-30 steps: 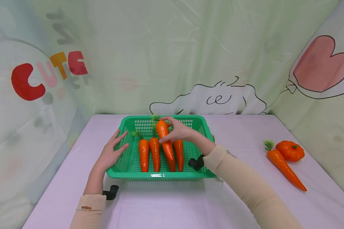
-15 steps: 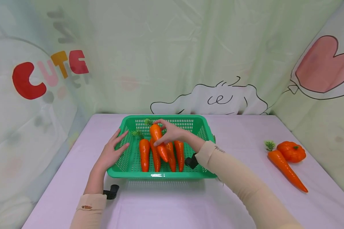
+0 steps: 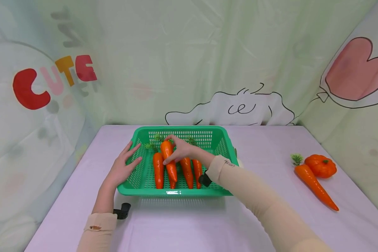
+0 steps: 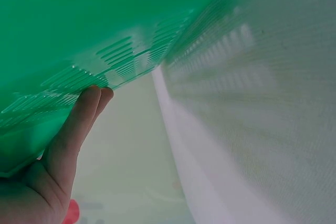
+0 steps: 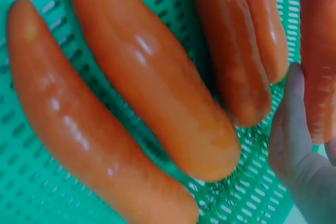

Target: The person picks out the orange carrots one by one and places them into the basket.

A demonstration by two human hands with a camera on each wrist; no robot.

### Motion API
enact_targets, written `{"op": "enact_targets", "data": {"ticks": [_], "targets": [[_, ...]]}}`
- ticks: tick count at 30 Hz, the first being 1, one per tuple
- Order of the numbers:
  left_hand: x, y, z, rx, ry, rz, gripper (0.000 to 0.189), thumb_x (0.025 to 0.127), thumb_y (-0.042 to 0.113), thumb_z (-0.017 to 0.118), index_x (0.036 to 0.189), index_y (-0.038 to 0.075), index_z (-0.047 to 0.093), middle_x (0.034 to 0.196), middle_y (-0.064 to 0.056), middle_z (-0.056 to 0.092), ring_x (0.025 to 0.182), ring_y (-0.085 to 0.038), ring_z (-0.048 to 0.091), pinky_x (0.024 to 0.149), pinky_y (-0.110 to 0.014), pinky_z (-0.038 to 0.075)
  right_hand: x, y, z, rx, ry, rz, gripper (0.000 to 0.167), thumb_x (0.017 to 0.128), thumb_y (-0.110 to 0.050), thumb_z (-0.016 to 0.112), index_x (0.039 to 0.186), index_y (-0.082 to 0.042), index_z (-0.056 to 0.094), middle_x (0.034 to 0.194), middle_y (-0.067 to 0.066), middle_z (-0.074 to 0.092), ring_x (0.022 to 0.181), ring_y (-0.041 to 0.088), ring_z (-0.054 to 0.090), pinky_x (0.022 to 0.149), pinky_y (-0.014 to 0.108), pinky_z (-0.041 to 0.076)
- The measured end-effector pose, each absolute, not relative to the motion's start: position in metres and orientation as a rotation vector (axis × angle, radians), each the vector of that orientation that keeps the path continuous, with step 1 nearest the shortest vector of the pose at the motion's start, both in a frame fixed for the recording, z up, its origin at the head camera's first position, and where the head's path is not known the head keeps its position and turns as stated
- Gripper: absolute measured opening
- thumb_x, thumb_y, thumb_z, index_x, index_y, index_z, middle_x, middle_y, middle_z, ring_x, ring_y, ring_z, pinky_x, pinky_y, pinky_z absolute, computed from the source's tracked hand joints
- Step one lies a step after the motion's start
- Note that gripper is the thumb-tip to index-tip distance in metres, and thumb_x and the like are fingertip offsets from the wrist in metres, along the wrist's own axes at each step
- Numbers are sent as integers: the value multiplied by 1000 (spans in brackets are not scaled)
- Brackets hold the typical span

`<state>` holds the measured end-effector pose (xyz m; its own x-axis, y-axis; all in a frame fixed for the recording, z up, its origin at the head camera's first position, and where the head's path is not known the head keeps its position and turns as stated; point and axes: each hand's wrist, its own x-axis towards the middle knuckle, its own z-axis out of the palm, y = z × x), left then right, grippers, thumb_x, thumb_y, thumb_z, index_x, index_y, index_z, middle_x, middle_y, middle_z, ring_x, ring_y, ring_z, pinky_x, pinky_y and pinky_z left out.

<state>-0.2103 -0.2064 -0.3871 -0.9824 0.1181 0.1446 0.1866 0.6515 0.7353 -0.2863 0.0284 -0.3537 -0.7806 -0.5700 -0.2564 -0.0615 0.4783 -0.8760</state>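
Note:
A green slotted basket (image 3: 176,192) holds several orange carrots with green tufts, lying side by side. My right hand (image 3: 180,150) grips a carrot (image 3: 169,157) near its thick end, over the left part of the basket. That carrot overlaps another carrot (image 3: 172,184), mostly hidden beneath it. Left of it lies a carrot (image 3: 159,171); to its right are two more, one a carrot (image 3: 187,171). In the right wrist view, the held carrot (image 5: 321,51) shows at the right edge. My left hand (image 3: 121,169) rests on the basket's left side, fingers spread; the left wrist view shows fingertips touching its slotted wall.
On the right of the table (image 3: 258,147) lie a loose carrot (image 3: 315,185) and a small orange pumpkin (image 3: 320,166) beside it. A printed curtain (image 3: 151,70) hangs round the back and sides.
My right hand has carried its carrot leftward, from over the carrots at the middle to over the second one from the left. The left hand stays on the basket.

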Motion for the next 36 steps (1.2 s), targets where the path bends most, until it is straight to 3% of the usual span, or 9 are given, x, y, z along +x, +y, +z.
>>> {"op": "enact_targets", "data": {"ticks": [9, 21, 32, 36], "targets": [[-210, -207, -387, -258, -2784, -1241, 53, 94, 31, 50, 143, 17, 34, 153, -10, 9, 136, -39, 9, 99, -65, 18, -283, 19, -363, -472, 2268, -1236, 79, 68, -7, 80, 131, -14, 33, 115, 16, 48, 89, 26, 57, 66, 35, 54], [-211, -207, -391, -279, -2781, -1248, 54, 94, 35, 51, 142, 18, 35, 153, -10, 9, 136, -38, 10, 100, -64, 18, -282, 8, -368, -470, 2442, -1119, 81, 65, -10, 83, 129, -13, 34, 115, 17, 44, 87, 26, 56, 60, 31, 54], [-211, -207, -389, -279, -2779, -1243, 55, 93, 37, 50, 142, 17, 36, 153, -10, 10, 136, -38, 11, 99, -64, 19, -279, 5, -364, -444, 2408, -1120, 72, 70, -4, 79, 128, -12, 37, 132, 22, 29, 79, 26, 56, 65, 33, 54], [-211, -207, -389, -280, -2776, -1235, 55, 93, 38, 50, 142, 17, 36, 152, -10, 10, 136, -38, 11, 100, -64, 19, -280, 7, -364, -468, 2388, -1139, 71, 70, -5, 78, 128, -11, 37, 123, 20, 39, 75, 26, 58, 66, 34, 54]]}}
